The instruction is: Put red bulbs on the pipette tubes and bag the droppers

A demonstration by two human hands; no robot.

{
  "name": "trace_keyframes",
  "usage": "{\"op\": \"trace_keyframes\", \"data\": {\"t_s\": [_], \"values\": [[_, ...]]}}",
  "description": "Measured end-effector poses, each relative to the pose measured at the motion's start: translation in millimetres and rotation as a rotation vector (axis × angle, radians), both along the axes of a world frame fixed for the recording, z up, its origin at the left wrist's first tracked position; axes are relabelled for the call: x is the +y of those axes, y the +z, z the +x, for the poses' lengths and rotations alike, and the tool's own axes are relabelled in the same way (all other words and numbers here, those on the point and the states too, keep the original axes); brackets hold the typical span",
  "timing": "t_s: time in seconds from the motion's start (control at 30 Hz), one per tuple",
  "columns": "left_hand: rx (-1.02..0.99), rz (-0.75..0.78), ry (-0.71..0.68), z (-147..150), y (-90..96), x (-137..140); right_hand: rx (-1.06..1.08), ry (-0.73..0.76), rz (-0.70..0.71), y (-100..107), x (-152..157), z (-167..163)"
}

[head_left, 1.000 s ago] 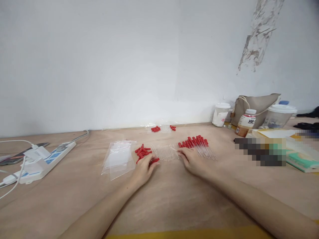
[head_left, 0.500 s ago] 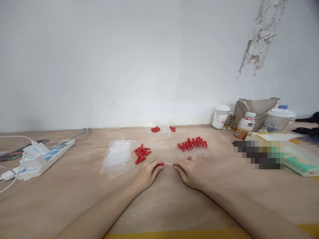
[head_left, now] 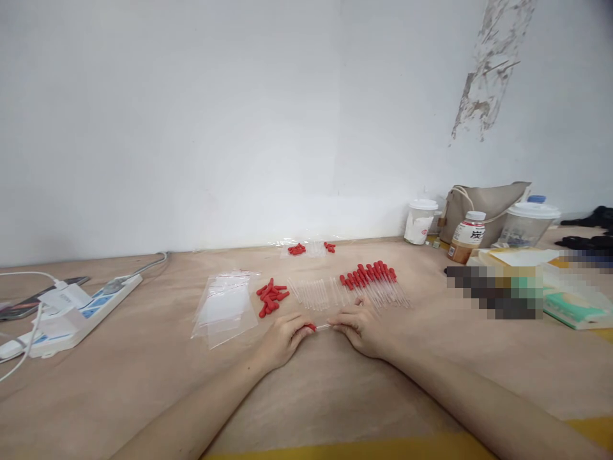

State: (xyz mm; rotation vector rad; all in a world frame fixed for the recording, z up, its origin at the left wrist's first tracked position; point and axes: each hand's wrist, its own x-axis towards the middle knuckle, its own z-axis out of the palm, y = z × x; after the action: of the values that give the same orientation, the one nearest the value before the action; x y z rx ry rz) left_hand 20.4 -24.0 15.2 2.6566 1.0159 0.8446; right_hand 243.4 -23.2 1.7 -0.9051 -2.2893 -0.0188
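My left hand (head_left: 287, 338) is closed on a red rubber dropper bulb (head_left: 311, 326), whose end pokes out past the fingertips. Facing it, my right hand (head_left: 358, 329) pinches a thin clear dropper tube (head_left: 323, 326). The tube spans the gap between both hands and meets the bulb, or nearly so; how far it goes in I cannot tell. Just beyond lies a row of bare clear tubes (head_left: 311, 294). Left of them is a pile of loose red bulbs (head_left: 271, 298). To the right, several droppers with red bulbs fitted (head_left: 368, 275) lie side by side.
Flat clear zip bags (head_left: 225, 306) lie left of the bulbs. Near the wall are bags holding more red bulbs (head_left: 297, 249). A power strip (head_left: 90, 316) with cables stands at far left. A cup (head_left: 421, 222), a bottle (head_left: 467, 239) and a grey bag (head_left: 488, 207) are at back right.
Both hands have come slightly nearer to me with the bulb and tube. The visible tube between them is a little shorter. The view has shifted slightly.
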Motion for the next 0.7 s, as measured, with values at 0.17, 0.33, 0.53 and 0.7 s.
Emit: {"op": "trace_keyframes", "data": {"t_s": [0.17, 0.33, 0.53, 0.7], "values": [[0.038, -0.024, -0.035, 0, 1.0, -1, -0.025, -0.029, 0.047, 0, 0, 0], [0.040, -0.005, -0.026, 1, 0.2, -1, -0.034, -0.083, 0.048, 1, -2, -2], [0.055, 0.002, 0.021, 1, -0.7, -2, -0.071, -0.102, 0.025, 7, -9, -3], [0.042, -0.005, 0.016, 2, 1.2, -4, -0.086, -0.118, 0.015, 8, -12, -5]]}}
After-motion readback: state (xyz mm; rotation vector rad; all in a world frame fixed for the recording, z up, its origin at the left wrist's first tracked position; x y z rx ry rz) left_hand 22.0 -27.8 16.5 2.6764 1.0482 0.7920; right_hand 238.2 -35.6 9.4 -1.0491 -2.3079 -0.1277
